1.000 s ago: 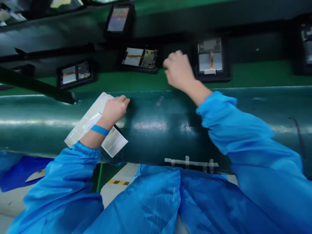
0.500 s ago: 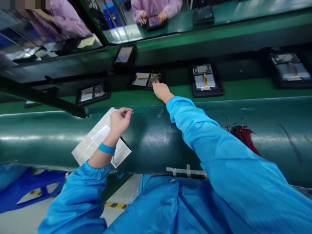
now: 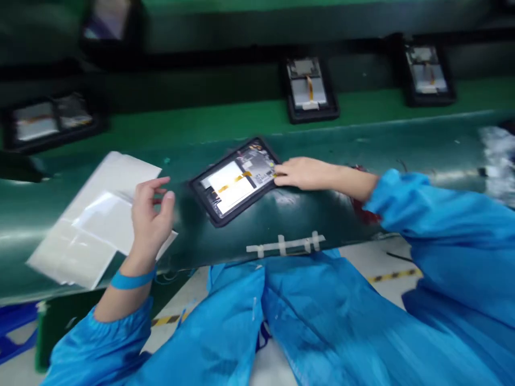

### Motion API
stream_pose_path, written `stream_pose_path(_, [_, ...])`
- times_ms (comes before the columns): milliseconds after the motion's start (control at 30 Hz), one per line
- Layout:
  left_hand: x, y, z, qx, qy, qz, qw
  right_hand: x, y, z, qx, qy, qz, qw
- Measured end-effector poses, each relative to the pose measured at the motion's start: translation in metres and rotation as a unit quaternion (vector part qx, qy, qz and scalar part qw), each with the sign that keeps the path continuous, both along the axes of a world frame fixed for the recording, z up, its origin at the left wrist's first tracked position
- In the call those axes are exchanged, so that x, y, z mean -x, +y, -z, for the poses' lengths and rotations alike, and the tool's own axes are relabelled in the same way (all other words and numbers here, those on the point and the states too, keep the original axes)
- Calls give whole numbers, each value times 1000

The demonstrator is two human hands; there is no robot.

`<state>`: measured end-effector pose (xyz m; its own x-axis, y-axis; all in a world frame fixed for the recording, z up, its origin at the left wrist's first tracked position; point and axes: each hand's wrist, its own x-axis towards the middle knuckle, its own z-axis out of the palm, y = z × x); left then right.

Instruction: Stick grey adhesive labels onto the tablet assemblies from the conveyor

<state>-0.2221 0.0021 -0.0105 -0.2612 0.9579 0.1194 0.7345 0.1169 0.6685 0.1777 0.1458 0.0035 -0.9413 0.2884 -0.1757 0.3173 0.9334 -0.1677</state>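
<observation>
An opened tablet (image 3: 237, 182) lies tilted on the green bench in front of me, its battery, circuit board and orange ribbon cable showing. My right hand (image 3: 303, 172) grips its right end, fingertips over the rim and the thumb partly hidden. To the left, my left hand (image 3: 153, 214) hovers by white label sheets (image 3: 92, 220), fingers curled but apart, with nothing seen between them. A blue band circles that wrist. Past its fingertips a small green bit (image 3: 167, 160) rests on the bench.
Further open tablets in black trays (image 3: 311, 91) sit along the green conveyor (image 3: 193, 120) behind the bench. A tray with a lit-screen device (image 3: 108, 27) is at back left. Dark red wires (image 3: 364, 209) lie beneath my right forearm, and silvery wrapping (image 3: 499, 161) is at far right.
My right hand has brought the tablet from the conveyor onto the bench. My left hand has opened from its pinch, and the green bit it held now lies on the bench. The view has tilted down.
</observation>
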Motion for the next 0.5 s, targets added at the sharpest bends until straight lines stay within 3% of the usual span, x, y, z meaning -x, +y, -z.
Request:
stream_pose_path(100, [-40, 15, 19, 51, 119, 131, 983, -13, 17, 15, -75, -1, 66, 995])
stream_pose_path(167, [-63, 27, 26, 81, 149, 124, 978, -25, 29, 10, -114, 37, 173, 978])
stream_pose_path(233, [-77, 31, 29, 105, 149, 97, 978, -45, 24, -2, -125, 80, 294, 944])
stream_pose_path(300, [-85, 24, 31, 113, 135, 86, 981, -70, 0, -14, -99, 95, 381, 914])
stream_pose_path(367, [-89, 10, 31, 107, 108, 77, 985, -97, -35, -15, -52, 58, 405, 911])
stream_pose_path(500, [-96, -11, 28, 76, 59, 57, 994, -124, -91, 7, -18, -5, 433, 901])
